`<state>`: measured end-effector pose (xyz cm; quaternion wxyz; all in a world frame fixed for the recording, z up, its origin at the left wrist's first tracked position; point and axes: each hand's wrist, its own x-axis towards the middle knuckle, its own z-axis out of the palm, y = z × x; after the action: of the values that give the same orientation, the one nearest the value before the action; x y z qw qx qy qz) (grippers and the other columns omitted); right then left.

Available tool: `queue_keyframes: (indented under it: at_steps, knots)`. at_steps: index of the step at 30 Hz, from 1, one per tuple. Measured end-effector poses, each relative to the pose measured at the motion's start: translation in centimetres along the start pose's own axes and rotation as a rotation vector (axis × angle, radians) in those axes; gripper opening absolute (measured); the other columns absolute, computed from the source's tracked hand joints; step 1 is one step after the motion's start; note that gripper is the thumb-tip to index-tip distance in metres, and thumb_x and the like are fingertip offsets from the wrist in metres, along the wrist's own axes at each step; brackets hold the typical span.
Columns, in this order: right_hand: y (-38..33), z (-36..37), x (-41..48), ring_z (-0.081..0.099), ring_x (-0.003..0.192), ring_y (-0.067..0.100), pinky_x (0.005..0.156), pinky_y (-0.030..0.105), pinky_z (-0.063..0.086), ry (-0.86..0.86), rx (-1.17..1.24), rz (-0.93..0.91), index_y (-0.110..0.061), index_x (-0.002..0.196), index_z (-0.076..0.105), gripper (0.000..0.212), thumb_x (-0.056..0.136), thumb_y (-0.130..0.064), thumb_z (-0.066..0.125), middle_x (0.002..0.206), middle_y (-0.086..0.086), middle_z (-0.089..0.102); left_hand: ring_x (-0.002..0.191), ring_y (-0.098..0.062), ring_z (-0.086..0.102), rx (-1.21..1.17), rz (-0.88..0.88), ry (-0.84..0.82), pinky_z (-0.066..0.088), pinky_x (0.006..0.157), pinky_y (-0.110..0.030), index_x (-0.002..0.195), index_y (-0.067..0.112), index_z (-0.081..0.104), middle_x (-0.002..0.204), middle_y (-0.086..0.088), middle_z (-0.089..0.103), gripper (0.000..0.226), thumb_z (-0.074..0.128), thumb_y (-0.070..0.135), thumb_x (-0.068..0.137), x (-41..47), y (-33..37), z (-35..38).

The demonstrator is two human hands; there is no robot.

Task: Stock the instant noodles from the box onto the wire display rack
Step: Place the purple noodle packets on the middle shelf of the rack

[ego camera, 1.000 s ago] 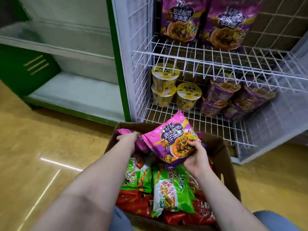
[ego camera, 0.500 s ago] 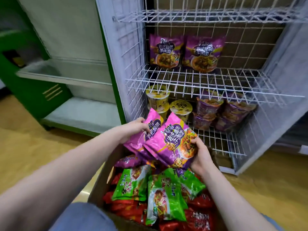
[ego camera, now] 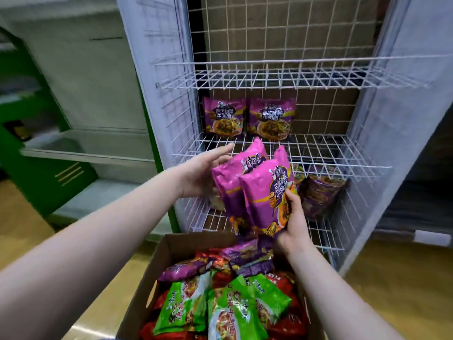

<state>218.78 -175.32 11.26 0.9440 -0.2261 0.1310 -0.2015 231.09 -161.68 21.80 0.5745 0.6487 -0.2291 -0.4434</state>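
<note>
Two purple packs (ego camera: 247, 190): upright between the hands, above box (ego camera: 176, 251), just short of middle shelf (ego camera: 326, 155).
Left hand (ego camera: 203, 173): fingers straight, pressing rear pack.
Right hand (ego camera: 293, 224): fingers curled round front pack.
Risk: rear pack, merely pressed, slips out.

floor (ego camera: 29, 236): glossy tan | left: green-framed shelving unit (ego camera: 73, 182) (pale grey shelves (ego camera: 85, 148)) | light: soft

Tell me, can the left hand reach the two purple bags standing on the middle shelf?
Probably yes. The left hand sits by the open front of the middle shelf, with nothing between it and the standing bags, though it is pressing against the held bags.
</note>
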Motion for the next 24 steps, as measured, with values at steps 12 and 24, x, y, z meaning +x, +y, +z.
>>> queue_keyframes:
  at_steps: [12, 24]
  knots:
    - [0.4, 3.6, 0.4, 0.067, 0.1, 0.032, 0.083, 0.057, 0.052, 0.149, -0.155, -0.039, -0.012, 0.127, 0.053, 0.064, 0.072, -0.035, 0.075, 0.114, 0.015, 0.067, 0.103, -0.027, 0.066, -0.636, 0.445, 0.551, 0.05, 0.094, -0.048, 0.127, 0.013, 0.055, 0.113, -0.009, 0.069, 0.103, 0.093, 0.036, 0.033, 1.4, -6.3, 5.0]
    - [-3.3, 2.9, 0.3, 0.048, 0.117, 0.015, 0.105, 0.037, 0.039, 0.29, -0.78, -0.376, -0.021, 0.147, 0.016, 0.114, 0.059, -0.033, 0.088, 0.131, -0.001, 0.042, 0.086, -0.027, 0.07, -0.451, 0.323, 0.564, 0.059, 0.075, -0.037, 0.117, 0.007, 0.061, 0.101, -0.014, 0.072, 0.051, 0.079, 0.007, 0.069, 1.5, -4.2, 4.2]
